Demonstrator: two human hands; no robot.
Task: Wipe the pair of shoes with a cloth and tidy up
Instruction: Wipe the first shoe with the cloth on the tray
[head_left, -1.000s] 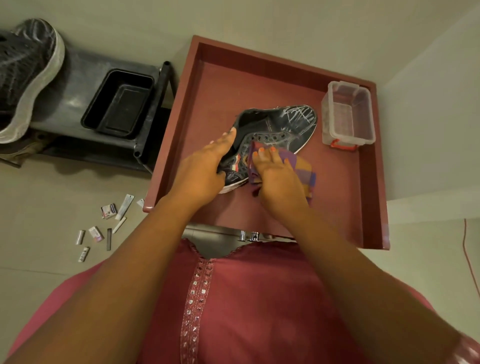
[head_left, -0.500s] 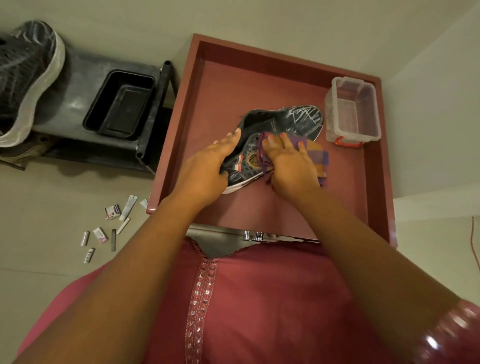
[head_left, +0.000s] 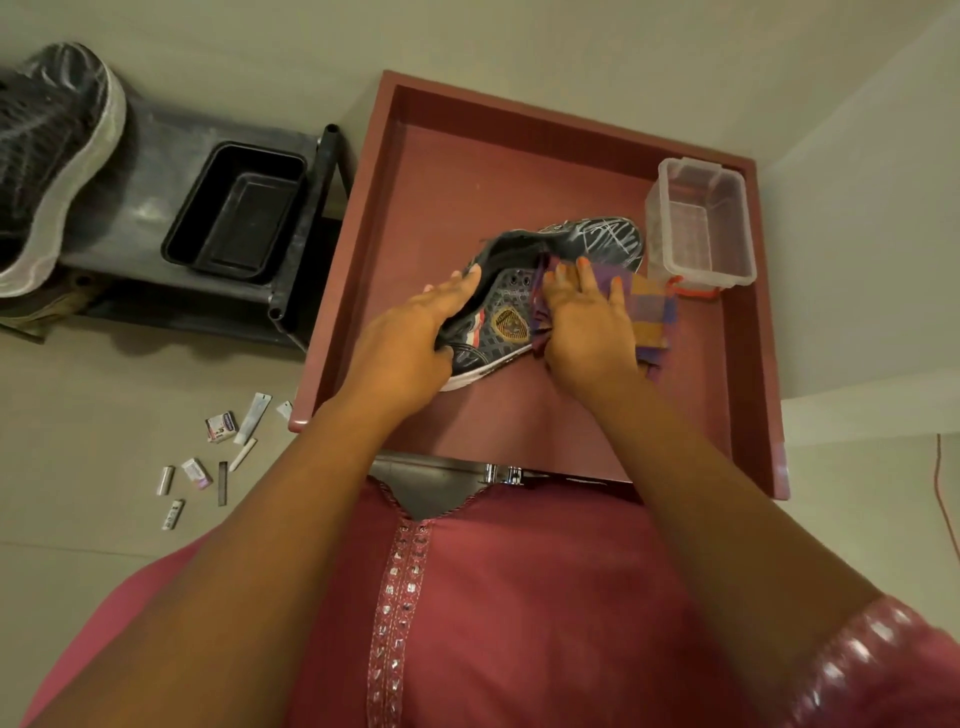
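Observation:
A black sneaker (head_left: 587, 241) with white scribbles and a gold badge lies on its side in the middle of a dark red tray (head_left: 748, 364). My left hand (head_left: 410, 343) grips its heel and collar. My right hand (head_left: 587, 322) presses a purple and orange checked cloth (head_left: 652, 309) flat against the shoe's side, next to the badge. The cloth spills to the right of my hand onto the tray floor. A second dark shoe (head_left: 52, 156) with a pale sole rests on a black rack at the far left.
A clear plastic box (head_left: 701, 223) with a red latch stands in the tray's right back corner. A black tub (head_left: 236, 205) sits on the black rack (head_left: 156, 150). Several small packets and sticks (head_left: 218, 452) are scattered on the floor left of the tray.
My right hand and the cloth have slid along the sneaker's side away from the heel, uncovering the gold badge. My left hand has kept its grip on the heel.

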